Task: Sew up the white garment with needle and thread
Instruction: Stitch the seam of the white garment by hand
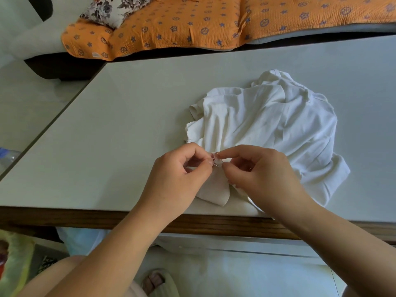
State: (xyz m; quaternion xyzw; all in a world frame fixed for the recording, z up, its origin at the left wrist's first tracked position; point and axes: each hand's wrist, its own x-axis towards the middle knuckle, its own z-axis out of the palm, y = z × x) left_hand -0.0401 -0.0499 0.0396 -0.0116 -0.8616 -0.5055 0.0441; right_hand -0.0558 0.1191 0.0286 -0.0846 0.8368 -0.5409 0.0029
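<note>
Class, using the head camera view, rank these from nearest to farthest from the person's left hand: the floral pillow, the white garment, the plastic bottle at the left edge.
From the left hand:
1. White garment, on the table, pinched in the fingers.
2. Plastic bottle, far left, off the table's edge.
3. Floral pillow, top of view, on the orange cover.

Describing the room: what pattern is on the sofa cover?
Orange with blue stars and wheels, clearest in the head view.

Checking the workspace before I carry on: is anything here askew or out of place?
Only the garment: it lies crumpled, one fold hanging past the table edge near the right hand. Both hands pinch it; the left hand is beside the needle.
</note>
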